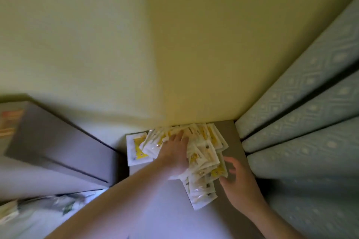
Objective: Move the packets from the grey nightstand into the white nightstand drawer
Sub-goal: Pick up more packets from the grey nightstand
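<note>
You've got glossy plastic-film packets (202, 153) on a matt, smooth grey nightstand (231, 134) top; woven patterned cloth (303, 122) along its right edge; matt painted wall (136, 44)

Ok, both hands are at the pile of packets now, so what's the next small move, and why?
Probably close both hands around the packets to gather a bundle. The left hand lies flat on top of the pile and the right hand is at its near right edge with fingers spread, holding nothing yet. The pile is loose and fanned out across the grey nightstand, so squeezing it together first should keep packets from sliding off.
</note>
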A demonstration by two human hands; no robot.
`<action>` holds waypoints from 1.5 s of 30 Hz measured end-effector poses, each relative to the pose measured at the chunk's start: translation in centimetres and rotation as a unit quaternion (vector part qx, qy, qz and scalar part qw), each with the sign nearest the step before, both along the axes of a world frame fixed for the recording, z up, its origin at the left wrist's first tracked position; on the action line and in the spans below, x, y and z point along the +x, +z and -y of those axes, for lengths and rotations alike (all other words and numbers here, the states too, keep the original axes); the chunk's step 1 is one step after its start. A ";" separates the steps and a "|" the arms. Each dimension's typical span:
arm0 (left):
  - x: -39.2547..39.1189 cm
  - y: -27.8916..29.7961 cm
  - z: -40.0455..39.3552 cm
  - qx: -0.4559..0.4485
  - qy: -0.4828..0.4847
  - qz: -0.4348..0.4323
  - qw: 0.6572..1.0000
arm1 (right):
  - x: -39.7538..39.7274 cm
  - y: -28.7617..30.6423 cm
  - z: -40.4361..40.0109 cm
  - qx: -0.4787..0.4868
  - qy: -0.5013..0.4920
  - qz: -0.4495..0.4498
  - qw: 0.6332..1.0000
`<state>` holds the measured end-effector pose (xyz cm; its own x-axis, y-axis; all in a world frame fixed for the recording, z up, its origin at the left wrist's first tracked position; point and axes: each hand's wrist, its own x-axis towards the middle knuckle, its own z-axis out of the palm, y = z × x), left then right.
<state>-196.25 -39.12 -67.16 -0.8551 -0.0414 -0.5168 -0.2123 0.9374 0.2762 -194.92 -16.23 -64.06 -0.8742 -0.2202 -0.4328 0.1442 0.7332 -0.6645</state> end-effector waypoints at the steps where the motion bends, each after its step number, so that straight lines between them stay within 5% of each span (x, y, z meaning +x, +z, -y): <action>1: -0.6 -1.5 -0.2 -0.001 -0.003 -0.002 1.000 | -0.1 -1.2 0.0 -0.010 -0.013 0.005 1.000; 6: -0.6 -7.4 -0.6 -0.032 -0.011 -0.030 0.999 | 0.6 -5.7 -0.9 -0.027 -0.041 0.031 0.998; 15: 1.1 -7.3 0.5 -0.051 -0.048 -0.134 0.989 | 2.5 -7.1 -1.5 -0.043 -0.072 0.042 0.996; 20: 1.2 -8.3 0.6 0.022 0.119 -0.190 0.974 | 1.9 -7.8 -1.2 -0.065 -0.079 0.031 0.994; 34: -5.6 -7.8 -0.9 -0.058 0.087 0.021 0.994 | 2.0 -12.0 0.0 -0.110 -0.135 0.004 0.985; 37: -6.2 -7.7 -0.6 -0.086 0.061 0.009 0.994 | 2.3 -12.1 -0.2 -0.118 -0.147 0.016 0.982; 41: -5.7 -6.9 -0.1 -0.042 0.072 -0.039 0.996 | 2.2 -11.7 -0.5 -0.124 -0.146 0.011 0.982; 45: -3.4 -4.7 0.7 0.174 0.179 -0.053 0.967 | 2.0 -10.7 -0.6 -0.122 -0.143 -0.001 0.982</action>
<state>-199.66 -39.82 -71.86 -0.8673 -0.1832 -0.4628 -0.4587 0.6552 0.6003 -192.93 -15.62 -74.73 -0.9160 -0.0621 -0.3964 0.3203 0.4819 -0.8156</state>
